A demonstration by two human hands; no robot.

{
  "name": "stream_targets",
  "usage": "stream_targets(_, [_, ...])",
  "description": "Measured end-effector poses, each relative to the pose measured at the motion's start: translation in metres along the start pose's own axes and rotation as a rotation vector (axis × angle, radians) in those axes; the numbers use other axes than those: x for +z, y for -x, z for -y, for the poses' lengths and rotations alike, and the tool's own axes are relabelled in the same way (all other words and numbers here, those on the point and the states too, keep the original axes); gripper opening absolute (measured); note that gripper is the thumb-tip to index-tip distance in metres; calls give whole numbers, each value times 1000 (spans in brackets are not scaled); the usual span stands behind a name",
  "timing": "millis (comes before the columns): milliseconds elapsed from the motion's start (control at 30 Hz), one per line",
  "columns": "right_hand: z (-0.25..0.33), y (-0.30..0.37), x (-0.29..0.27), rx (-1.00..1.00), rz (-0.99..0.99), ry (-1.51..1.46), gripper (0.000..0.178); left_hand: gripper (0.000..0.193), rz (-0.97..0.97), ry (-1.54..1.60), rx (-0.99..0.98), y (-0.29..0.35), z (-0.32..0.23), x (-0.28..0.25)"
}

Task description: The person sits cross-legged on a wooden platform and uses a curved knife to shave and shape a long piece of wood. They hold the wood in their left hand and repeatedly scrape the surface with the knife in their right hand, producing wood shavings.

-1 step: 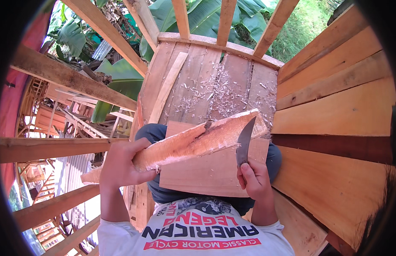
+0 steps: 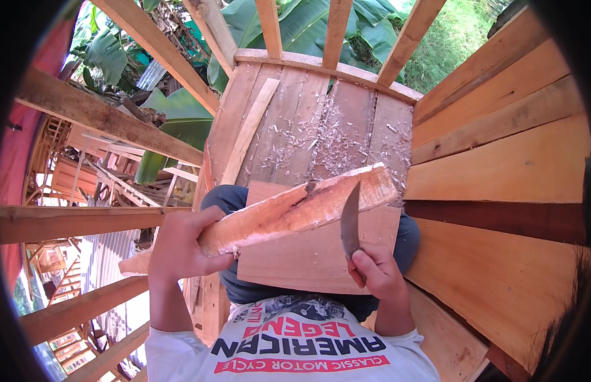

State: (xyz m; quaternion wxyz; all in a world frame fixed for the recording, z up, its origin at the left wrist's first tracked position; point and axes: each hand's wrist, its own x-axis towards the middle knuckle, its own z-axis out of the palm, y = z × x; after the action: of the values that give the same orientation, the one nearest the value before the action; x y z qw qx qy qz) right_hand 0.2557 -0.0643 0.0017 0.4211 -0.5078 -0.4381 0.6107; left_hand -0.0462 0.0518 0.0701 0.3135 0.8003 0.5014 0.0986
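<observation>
A long, rough piece of wood (image 2: 289,213) with a dark streak lies slantwise across my lap, its far end up to the right. Round its near end, my left hand (image 2: 188,245) is closed. My right hand (image 2: 376,270) grips a knife with a dark curved blade (image 2: 350,219); the fingers hide its handle. The blade points up, close to the right part of the wood; I cannot tell whether it touches. Beneath the wood, a flat board (image 2: 295,261) rests across my thighs.
Pale shavings (image 2: 327,130) lie scattered over the plank floor (image 2: 295,95). A narrow wooden strip (image 2: 251,130) lies there at the left. Wooden bars (image 2: 111,118) stand along the left and far sides, and a plank wall (image 2: 499,159) rises at the right.
My right hand and the knife have shifted slightly to the left and down along the wood. The left hand and the wood have hardly moved.
</observation>
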Motion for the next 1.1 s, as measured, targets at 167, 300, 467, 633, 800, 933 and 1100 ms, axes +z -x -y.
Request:
stream_targets(167, [3,7,-8,20,-118,-359,31,40,-16,8,-46,1,-1,-2])
stream_targets(300, [-5,1,-9,-147,-181,96,33,42,-27,45,-23,1,-1,-3])
stream_targets(467, [-1,4,-7,-132,-216,60,25,40,-13,19,5,2,2,-4])
stream_targets(633, [-6,-3,1,-176,-207,369,36,41,-15,-25,-33,3,3,-7])
stream_targets(800, [-7,6,-10,-82,-345,76,26,40,-13,30,-27,4,-1,-2])
stream_targets(933, [1,0,-4,-147,-184,348,31,39,-12,-18,-33,3,2,-5])
stream_targets(1100, [-10,6,-3,-155,-278,161,32,38,-20,-41,-17,4,-2,-4])
